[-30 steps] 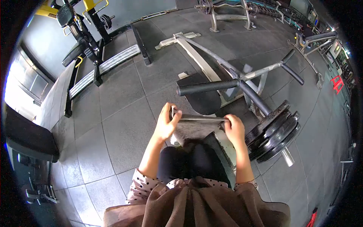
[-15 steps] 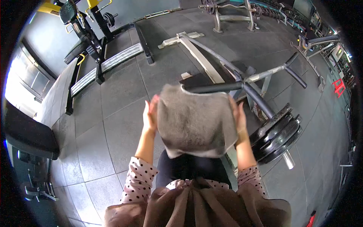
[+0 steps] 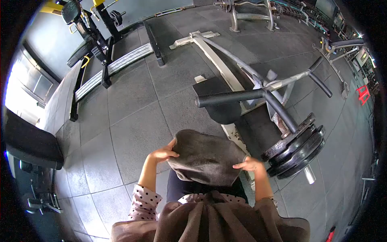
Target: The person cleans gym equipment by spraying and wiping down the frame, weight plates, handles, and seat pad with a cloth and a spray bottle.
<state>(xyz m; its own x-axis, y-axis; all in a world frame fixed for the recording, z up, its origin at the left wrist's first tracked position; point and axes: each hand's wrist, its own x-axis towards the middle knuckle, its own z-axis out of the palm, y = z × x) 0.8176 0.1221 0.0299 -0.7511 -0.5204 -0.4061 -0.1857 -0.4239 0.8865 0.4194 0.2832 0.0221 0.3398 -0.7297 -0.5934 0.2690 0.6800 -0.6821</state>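
A grey-brown cloth (image 3: 207, 155), which looks like a folded towel, is stretched between my two hands in front of my lap. My left hand (image 3: 163, 154) grips its left edge, the thumb lying on top. At the right edge my right hand (image 3: 248, 163) pinches it, thumb over the fabric and fingers underneath. The cloth sags slightly, and its lower edge hangs over my dark trousers. Beyond it is a padded black handle (image 3: 229, 98) of a metal exercise machine, apart from both hands.
Black weight plates (image 3: 296, 151) sit on the machine's bar at right. A dark pad (image 3: 217, 101) lies under the handle. A black bench (image 3: 32, 141) stands at far left, and a yellow-and-black machine (image 3: 96, 52) behind it. A red stool (image 3: 363, 94) is at far right.
Both hands have lowered the cloth toward my lap, uncovering the padded handle. The cloth now lies flatter, and the thumbs have come over its top.
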